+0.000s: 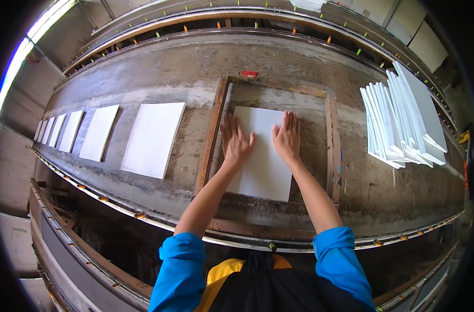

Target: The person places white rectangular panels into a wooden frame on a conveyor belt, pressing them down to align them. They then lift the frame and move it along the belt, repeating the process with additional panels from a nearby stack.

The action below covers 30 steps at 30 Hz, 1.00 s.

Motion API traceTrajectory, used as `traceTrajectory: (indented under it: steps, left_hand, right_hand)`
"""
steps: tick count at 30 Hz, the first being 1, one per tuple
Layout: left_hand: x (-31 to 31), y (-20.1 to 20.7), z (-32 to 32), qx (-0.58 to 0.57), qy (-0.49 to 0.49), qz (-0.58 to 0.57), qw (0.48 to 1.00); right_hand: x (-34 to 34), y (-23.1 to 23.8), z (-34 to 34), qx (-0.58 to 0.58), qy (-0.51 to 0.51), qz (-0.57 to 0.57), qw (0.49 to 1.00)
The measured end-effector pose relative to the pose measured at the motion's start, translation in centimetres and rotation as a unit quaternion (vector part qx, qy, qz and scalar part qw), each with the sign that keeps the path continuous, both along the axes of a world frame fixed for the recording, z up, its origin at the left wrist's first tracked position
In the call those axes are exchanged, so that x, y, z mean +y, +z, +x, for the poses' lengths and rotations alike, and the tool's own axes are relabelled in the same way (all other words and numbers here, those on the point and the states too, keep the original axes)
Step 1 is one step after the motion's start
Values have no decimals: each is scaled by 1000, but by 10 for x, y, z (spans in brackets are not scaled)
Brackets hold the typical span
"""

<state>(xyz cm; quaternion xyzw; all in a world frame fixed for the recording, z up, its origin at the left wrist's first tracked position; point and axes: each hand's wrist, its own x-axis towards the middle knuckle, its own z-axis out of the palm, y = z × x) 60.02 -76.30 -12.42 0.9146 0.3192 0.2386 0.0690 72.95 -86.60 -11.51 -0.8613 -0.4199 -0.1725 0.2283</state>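
One long, stained worktable spans the view. On it: one four-sided wooden frame. To the right, one stack of white boards, unevenly fanned; boards overlap, so exact count cannot be made. To the left, one row of white panels, seven discernible, the farthest crowded together. One white panel lies flat within the frame's outline, partly under both hands and extending nearer the body. Two hands: left hand palm down over its left edge, right hand palm down over its right edge; both unclenched, fingers extended, gripping nothing. One red piece at the frame's far side; any print too small to read. Small orange and green pegs line the edges, count uncertain.
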Motion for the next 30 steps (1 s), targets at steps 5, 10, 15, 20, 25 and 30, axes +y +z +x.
traceTrajectory:
  steps: [5,10,15,20,25,30]
  left_hand:
    - [-24,4,-38,23,-70,-5,997]
    - [-40,14,-54,56,-126,-25,990]
    - [-4,9,-12,23,-165,-32,986]
    - [3,1,17,-16,-145,-60,987]
    - [15,11,29,16,-113,-13,993]
    - [17,13,30,-5,-118,-37,992]
  right_hand:
    - [-37,-2,-34,7,43,-34,998]
    - [-69,1,-54,20,123,-87,988]
    - [-42,11,-26,-6,197,-96,976]
    - [-17,11,-8,-36,217,-81,972]
    - [0,14,16,13,217,-56,974]
    - [7,17,20,17,212,-66,975]
